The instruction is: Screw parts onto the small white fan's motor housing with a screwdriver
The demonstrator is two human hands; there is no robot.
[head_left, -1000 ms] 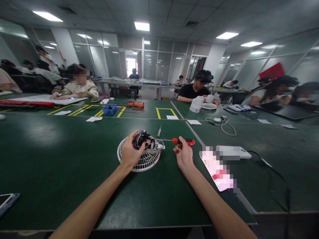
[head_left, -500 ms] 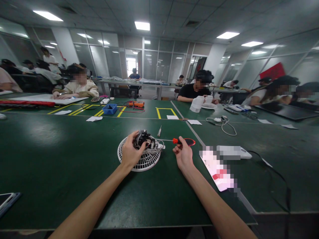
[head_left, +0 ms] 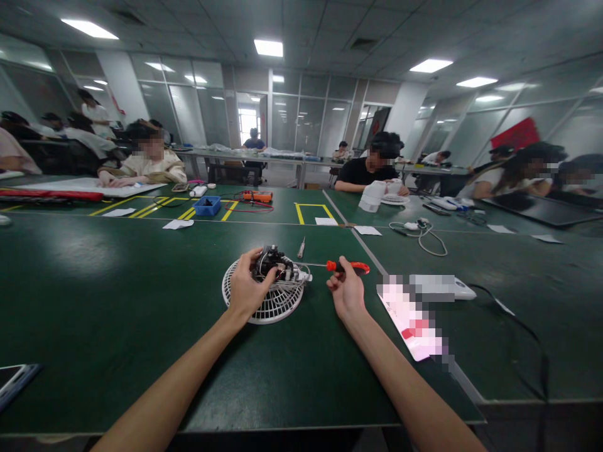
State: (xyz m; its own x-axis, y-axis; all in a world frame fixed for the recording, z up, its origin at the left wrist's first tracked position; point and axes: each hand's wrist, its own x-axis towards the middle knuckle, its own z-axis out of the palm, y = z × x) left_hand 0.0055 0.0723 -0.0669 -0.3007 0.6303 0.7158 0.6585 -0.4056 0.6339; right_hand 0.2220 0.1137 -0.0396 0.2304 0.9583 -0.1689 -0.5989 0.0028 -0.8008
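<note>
A round white fan grille [head_left: 276, 309] lies on the green table in front of me, with a black motor assembly [head_left: 271, 262] and bundled wires on top of it. My left hand [head_left: 248, 289] is closed around the motor assembly, thumb on its near side. My right hand [head_left: 347, 290] grips a screwdriver [head_left: 335, 267] with a red and black handle, held level. Its shaft points left to the motor assembly; whether the tip sits in a screw I cannot tell. Behind the grille lies a small pale pointed tool [head_left: 301, 248].
Right of my right hand are a lit phone [head_left: 409, 326] and a white device [head_left: 440, 287] with a dark cable. Farther off lie a coiled grey cable [head_left: 431, 242], a blue bin [head_left: 207, 206] and an orange meter [head_left: 257, 196]. Several people sit at tables around.
The screwdriver handle has turned about its axis, showing more red than before. My right fingers shifted slightly; my left hand and the motor assembly stay where they were.
</note>
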